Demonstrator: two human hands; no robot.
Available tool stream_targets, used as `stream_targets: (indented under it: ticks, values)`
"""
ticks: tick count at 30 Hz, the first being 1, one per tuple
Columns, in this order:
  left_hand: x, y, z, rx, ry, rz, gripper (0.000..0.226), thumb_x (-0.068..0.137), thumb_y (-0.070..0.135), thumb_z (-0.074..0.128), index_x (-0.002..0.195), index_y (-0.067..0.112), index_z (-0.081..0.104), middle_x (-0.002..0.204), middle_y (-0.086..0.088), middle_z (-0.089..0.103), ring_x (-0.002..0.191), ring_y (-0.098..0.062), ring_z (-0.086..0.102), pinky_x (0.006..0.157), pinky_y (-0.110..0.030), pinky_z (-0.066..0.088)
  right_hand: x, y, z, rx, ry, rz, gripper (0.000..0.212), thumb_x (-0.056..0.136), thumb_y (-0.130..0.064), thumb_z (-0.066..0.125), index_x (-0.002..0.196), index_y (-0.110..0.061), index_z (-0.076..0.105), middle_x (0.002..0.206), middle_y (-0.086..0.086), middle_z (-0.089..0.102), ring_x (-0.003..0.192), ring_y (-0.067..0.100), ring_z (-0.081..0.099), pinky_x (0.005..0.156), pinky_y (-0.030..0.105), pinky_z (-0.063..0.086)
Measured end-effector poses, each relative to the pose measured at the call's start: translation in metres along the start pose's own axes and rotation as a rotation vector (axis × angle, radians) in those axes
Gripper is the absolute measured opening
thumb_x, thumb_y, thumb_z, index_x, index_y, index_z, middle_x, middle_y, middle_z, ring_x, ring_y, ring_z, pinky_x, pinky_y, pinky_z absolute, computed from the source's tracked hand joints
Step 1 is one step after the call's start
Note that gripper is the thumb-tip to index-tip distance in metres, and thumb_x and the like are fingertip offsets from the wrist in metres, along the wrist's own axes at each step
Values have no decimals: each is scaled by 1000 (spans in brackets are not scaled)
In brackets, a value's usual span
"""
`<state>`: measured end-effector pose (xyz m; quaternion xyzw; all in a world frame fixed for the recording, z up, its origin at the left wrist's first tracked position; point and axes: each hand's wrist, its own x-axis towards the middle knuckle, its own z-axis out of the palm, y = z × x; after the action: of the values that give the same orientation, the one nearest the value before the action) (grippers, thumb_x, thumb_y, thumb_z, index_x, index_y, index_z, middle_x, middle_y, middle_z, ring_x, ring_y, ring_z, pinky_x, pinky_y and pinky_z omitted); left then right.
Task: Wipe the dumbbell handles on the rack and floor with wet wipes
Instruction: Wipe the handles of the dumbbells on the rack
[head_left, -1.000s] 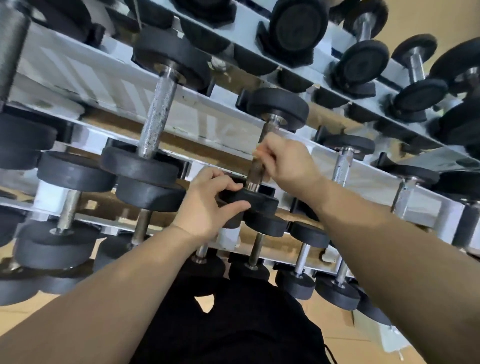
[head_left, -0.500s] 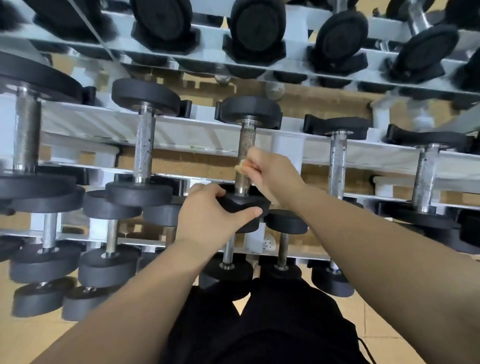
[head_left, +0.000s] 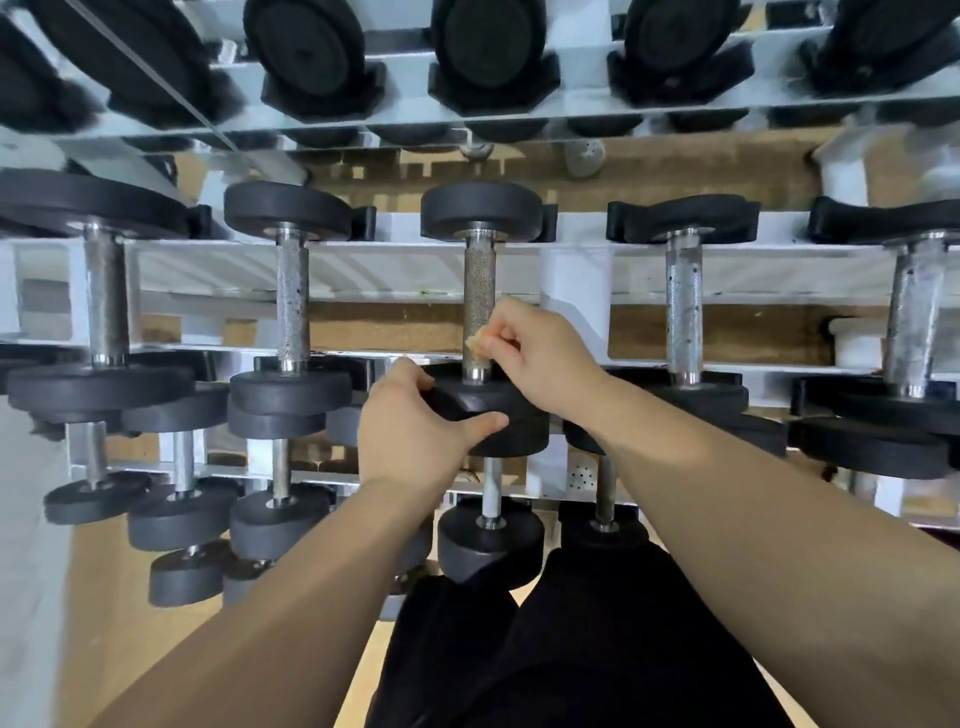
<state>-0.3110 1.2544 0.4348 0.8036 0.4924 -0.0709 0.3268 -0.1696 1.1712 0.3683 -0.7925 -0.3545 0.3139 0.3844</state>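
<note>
Wipe (head_left: 474, 343) lower down handle (head_left: 479, 280) in right hand (head_left: 545, 358); left hand (head_left: 410, 431) on weight (head_left: 514, 410).

Your white rack (head_left: 363, 270) fills the view. Five middle-tier dumbbells (head_left: 292, 296) lie side by side from 9 to 3 o'clock, upper-tier dumbbells (head_left: 306, 47) sit at 12, and lower-tier dumbbells (head_left: 280, 514) at 7.

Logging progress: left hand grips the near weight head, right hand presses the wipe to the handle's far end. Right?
Not quite. The head view shows the right hand pressing the wipe to the near end of the handle, right beside the near weight head that the left hand grips.
</note>
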Motion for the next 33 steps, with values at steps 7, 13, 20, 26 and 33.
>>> stream_targets:
  ticks: [7,13,20,26,33]
  values:
    - [2,-7,-4,-111,-7,-100,65,53,49,96,92,22,52,91,10,62,87,-9,61,73,-27,49,41,-15,-10,155,202,75,16,101,-29,57,92,-16,52,70,-9,52,64,1,50,58,16,36]
    - [10,-17,-13,-163,-50,-103,65,52,44,97,95,19,56,99,8,62,95,-14,61,77,-24,48,10,1,-1,183,-25,29,18,99,-30,59,89,-17,52,79,0,60,78,15,59,71,39,51]
    - [14,-23,-19,-194,-89,-106,61,56,37,98,93,14,55,102,6,63,95,-21,62,83,-32,52,36,-9,-6,246,98,85,15,100,-31,58,94,-18,54,79,-5,58,70,-4,54,62,11,43]
    - [14,-24,-20,-213,-93,-91,59,57,34,98,88,16,50,101,3,64,85,-17,58,79,-29,52,19,-11,4,340,110,141,14,102,-30,55,92,-20,53,81,-5,58,73,0,54,67,17,42]
    - [18,-34,-19,-231,-96,-78,59,56,33,98,85,20,49,100,-2,67,96,-32,67,86,-42,57,22,-8,4,312,92,107,16,101,-29,57,89,-22,52,78,-7,57,71,-2,53,67,18,46]
